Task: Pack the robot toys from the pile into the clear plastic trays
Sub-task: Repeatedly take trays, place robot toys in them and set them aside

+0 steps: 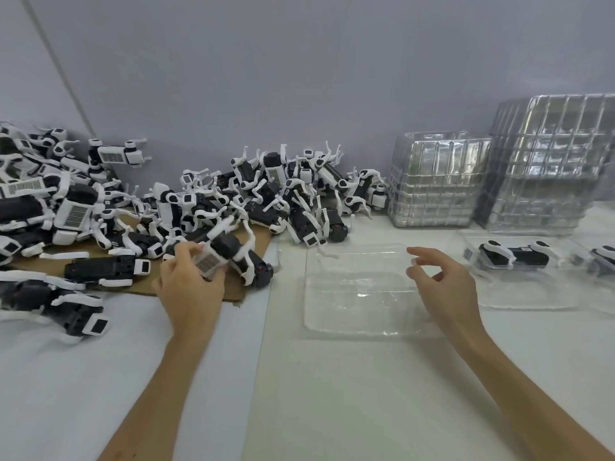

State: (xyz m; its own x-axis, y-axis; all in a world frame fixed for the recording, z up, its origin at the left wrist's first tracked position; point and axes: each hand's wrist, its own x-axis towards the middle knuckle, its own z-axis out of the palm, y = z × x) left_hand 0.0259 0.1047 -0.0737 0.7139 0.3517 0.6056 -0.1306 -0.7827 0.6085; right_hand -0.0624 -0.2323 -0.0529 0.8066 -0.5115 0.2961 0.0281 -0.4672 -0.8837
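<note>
At ten o'clock, at the edge of the pile [166,201], a robot toy [233,257] is gripped by the left hand [189,291]. The right hand [442,287], fingers loosely spread, is held over the empty tray [349,311] at twelve, probably to steady it.

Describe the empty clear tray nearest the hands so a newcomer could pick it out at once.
Start at the two stacks of clear trays against the back wall, right side. In front of the shorter one, a lone tray lies flat on the white table, its right edge under the right hand. It is empty; the neighbouring tray to its right holds a robot toy.
</note>
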